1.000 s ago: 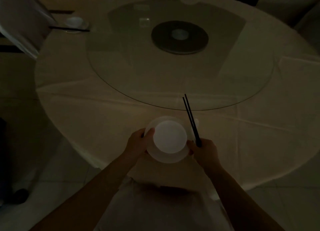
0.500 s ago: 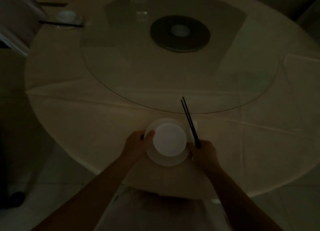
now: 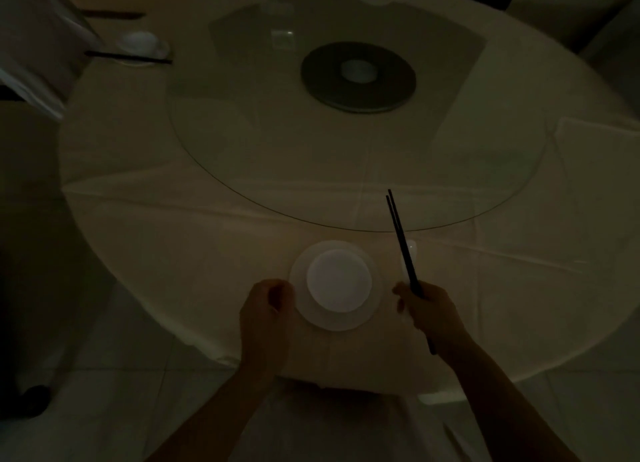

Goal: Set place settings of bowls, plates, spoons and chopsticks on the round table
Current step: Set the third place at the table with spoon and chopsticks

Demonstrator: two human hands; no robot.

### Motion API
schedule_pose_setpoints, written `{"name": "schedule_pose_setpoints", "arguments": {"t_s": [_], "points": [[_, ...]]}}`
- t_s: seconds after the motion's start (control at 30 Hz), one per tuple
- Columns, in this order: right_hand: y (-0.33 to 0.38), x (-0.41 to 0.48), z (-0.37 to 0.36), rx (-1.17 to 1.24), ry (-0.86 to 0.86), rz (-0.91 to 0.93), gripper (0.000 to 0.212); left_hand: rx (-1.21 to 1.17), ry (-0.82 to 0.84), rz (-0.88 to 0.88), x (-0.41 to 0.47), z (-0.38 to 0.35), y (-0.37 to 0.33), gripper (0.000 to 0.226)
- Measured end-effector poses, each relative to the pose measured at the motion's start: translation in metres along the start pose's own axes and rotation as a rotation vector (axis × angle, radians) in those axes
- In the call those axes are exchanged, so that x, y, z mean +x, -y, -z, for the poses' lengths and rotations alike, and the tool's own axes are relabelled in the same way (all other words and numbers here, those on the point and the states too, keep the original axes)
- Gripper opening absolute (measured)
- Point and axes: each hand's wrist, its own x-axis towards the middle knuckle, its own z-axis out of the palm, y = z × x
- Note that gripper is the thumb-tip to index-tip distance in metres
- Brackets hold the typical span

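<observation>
Light very low; fine detail unreliable.

Near edge of the round table (image 3: 207, 253): white plate (image 3: 336, 324) lies flat on the cloth, white bowl (image 3: 339, 280) sits on it, slightly toward the near-right of centre.

Left hand (image 3: 265, 309): fingers curled, thumb right at the plate's left rim. Cannot tell whether it pinches the rim or only sits beside it.

Right hand (image 3: 429, 309): closed around a pair of black chopsticks (image 3: 401, 243), gripped low on the shafts, tips pointing away toward the glass turntable (image 3: 311, 167). Pale spoon (image 3: 409, 250) shows just right of the chopsticks; cannot tell whether it is held or already on the cloth.

Judgement: step in hand is laying the utensils to the right of the plate.

Notes for doing it well:
- Lower the chopsticks flat, parallel, tips even, just beside the plate's right rim but not touching it.
- Keep them short of the turntable edge so it can spin freely.
- Steady the plate with the left hand only if the cloth creeps; otherwise leave it.
- Release the spoon and the chopsticks apart, side by side, so neither rolls onto the other.
- Reference: the far-left setting, small bowl (image 3: 138, 42) on a plate with its dark chopsticks (image 3: 128, 57) alongside. Match that layout.
</observation>
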Motion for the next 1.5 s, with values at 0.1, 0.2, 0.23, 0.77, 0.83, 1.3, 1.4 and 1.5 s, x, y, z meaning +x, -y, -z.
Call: {"name": "schedule_pose_setpoints", "arguments": {"t_s": [0.1,0.2,0.23,0.77,0.83,1.3,1.4,1.5], "points": [[0.011,-0.012,0.016,0.083,0.181,0.048,0.015,-0.052,0.187,0.002,-0.033,-0.012,-0.009,0.011],[0.022,-0.02,0.027,0.031,0.263,0.158,0.01,-0.074,0.405,0.062,-0.048,-0.029,-0.017,0.011],[0.026,-0.02,0.028,0.018,0.261,0.164,0.015,-0.094,0.462,0.094,-0.052,-0.034,-0.02,0.013],[0.029,0.008,-0.002,-0.011,0.258,0.093,0.03,-0.782,0.485,0.721,-0.066,-0.119,-0.045,0.021],[0.029,0.012,-0.005,-0.007,0.259,0.099,0.032,-0.788,0.45,0.737,-0.062,-0.123,-0.043,0.02],[0.023,0.028,-0.006,-0.031,0.246,-0.047,0.051,-0.709,0.529,0.736,-0.061,-0.134,-0.036,0.018],[0.015,0.027,0.0,0.085,0.176,-0.151,0.062,-0.54,0.593,0.619,-0.067,-0.136,-0.031,0.004],[-0.006,0.022,0.006,0.36,0.205,-0.189,0.043,-0.341,0.71,0.476,-0.076,-0.139,-0.028,0.01]]}}
